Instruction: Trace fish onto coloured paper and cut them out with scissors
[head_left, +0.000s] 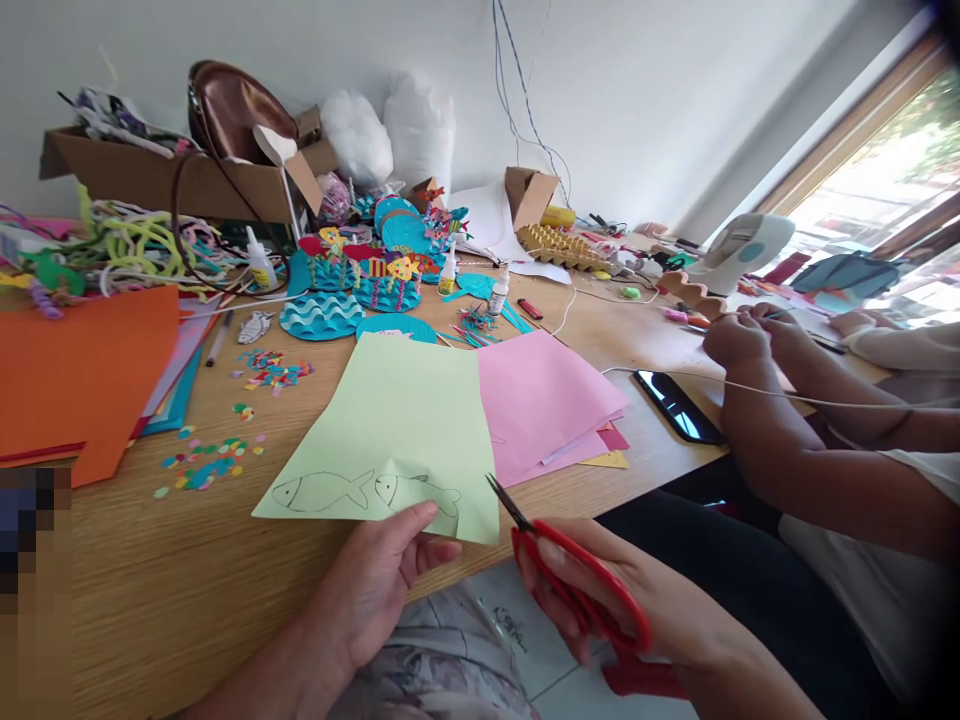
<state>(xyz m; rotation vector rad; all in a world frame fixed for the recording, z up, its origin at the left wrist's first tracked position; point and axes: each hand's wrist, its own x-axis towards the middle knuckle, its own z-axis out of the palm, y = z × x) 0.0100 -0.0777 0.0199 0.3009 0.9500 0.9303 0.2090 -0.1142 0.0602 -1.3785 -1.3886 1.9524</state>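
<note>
My left hand (382, 580) pinches the lower edge of a pale green sheet of paper (409, 400), thumb on top and fingers beneath. Two fish are drawn in outline along that edge, and the paper buckles slightly by my thumb. In my right hand (600, 590) is a pair of red-handled scissors (517, 510), the dark blades pointing up and left. Their tips lie close to the sheet's lower right corner; whether they touch it I cannot tell. Pink paper (547, 400) lies partly under the green sheet.
Orange paper (82, 370) and confetti (214, 465) lie at left. Behind stand blue paper crafts (322, 315), glue bottles (499, 290) and a cardboard box (172, 185). At right are a phone (679, 407), a white cable and another person's hands (739, 340) and forearms.
</note>
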